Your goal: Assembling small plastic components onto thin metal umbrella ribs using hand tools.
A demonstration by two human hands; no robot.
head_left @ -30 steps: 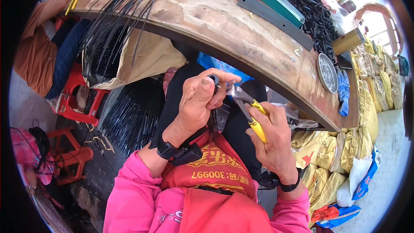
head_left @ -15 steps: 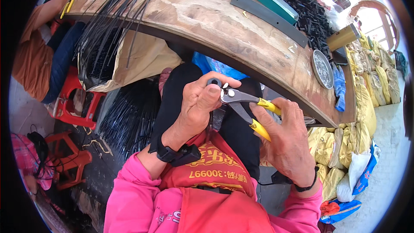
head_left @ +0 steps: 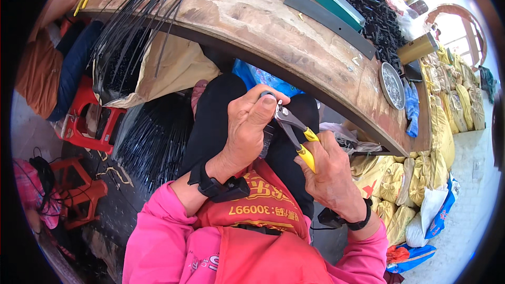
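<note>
Above my lap, my left hand [head_left: 247, 121] pinches a small black plastic part [head_left: 268, 95] between thumb and fingers. Only its rounded dark end shows past the thumb; the rest is hidden in the hand. My right hand [head_left: 332, 173] is wrapped round the yellow grips of metal cutting pliers [head_left: 288, 129]. The pliers' head lies right by my left fingertips, against or close beside the black part; whether the jaws bite on it I cannot make out.
A worn wooden table [head_left: 247, 21] runs across in front, bearing a heap of black parts [head_left: 381, 29], a green tray [head_left: 338, 6] and a round metal dish [head_left: 392, 85]. Long black strips [head_left: 139, 16] hang over its edge. Yellow sacks [head_left: 405, 179] stand at right; a co-worker sits at left.
My right hand has moved left and the pliers now slant down more steeply, their grips nearer each other. The black part has turned, and its open hole no longer shows.
</note>
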